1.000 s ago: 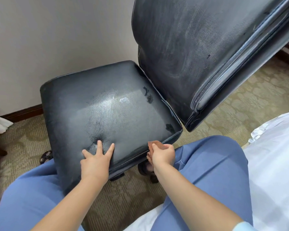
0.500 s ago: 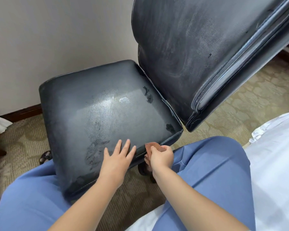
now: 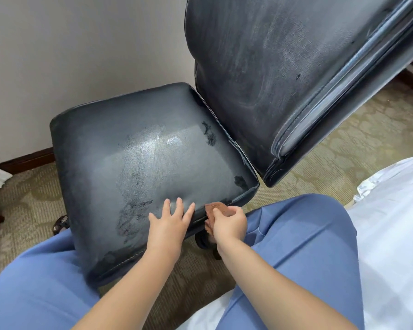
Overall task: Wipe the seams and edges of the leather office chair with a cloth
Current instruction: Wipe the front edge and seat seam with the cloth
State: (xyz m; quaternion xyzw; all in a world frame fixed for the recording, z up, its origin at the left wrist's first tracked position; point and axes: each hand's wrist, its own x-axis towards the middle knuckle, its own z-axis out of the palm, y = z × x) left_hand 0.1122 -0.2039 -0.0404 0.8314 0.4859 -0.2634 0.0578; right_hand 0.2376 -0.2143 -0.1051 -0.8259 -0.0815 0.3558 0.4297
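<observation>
Blue trousers (image 3: 296,246) cover both knees at the bottom, with a white sheet (image 3: 391,234) at 4 o'clock. Left hand (image 3: 169,225) lies flat with straight, spread fingers on the front of the seat (image 3: 141,163). Just beside it, at its 3 o'clock, the right hand (image 3: 229,225) pinches a brown cloth (image 3: 218,208) against the stitched front edge. Farther, at 1 o'clock, rises the chair's backrest (image 3: 272,79). Patterned carpet (image 3: 343,151) and a pale wall (image 3: 81,55) lie beyond.
</observation>
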